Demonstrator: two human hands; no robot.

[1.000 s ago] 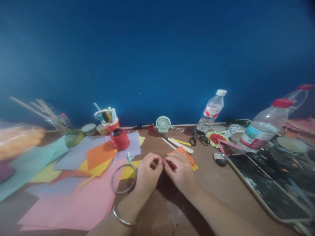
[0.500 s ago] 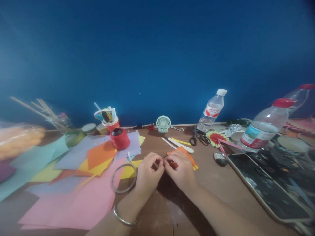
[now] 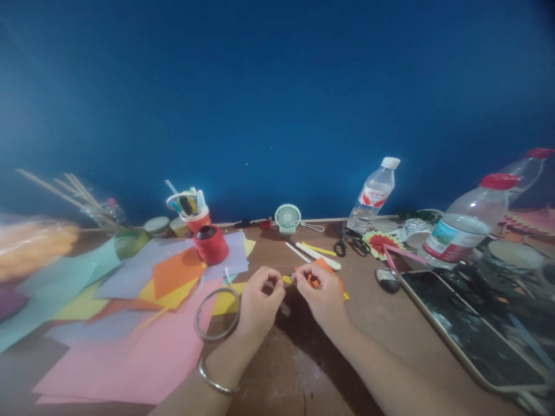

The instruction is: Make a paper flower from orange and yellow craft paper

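My left hand [image 3: 262,300] is curled, thumb and index finger pinched together above the brown table. Whatever those fingertips hold is too small to make out. Just to its right, my right hand [image 3: 323,294] pinches something tiny at its fingertips, which I cannot name. Beyond and partly under my right hand lies an orange paper piece [image 3: 340,283] with yellow at its edge. A small yellow bit [image 3: 287,279] shows in the gap between the hands. A grey tape-like ring [image 3: 198,318] rests beside my left wrist, over the pink paper [image 3: 130,364].
Coloured sheets, a red thread spool [image 3: 211,245] and a pen cup [image 3: 196,218] stand left. Behind are a small fan [image 3: 288,219], a white-handled tool [image 3: 318,256] and scissors [image 3: 340,248]. Right are bottles [image 3: 466,225], a paper rosette [image 3: 381,244] and a phone [image 3: 463,326].
My hands have moved slightly apart: the right shifted a little right and the left a little left. The yellow bit now shows between them.
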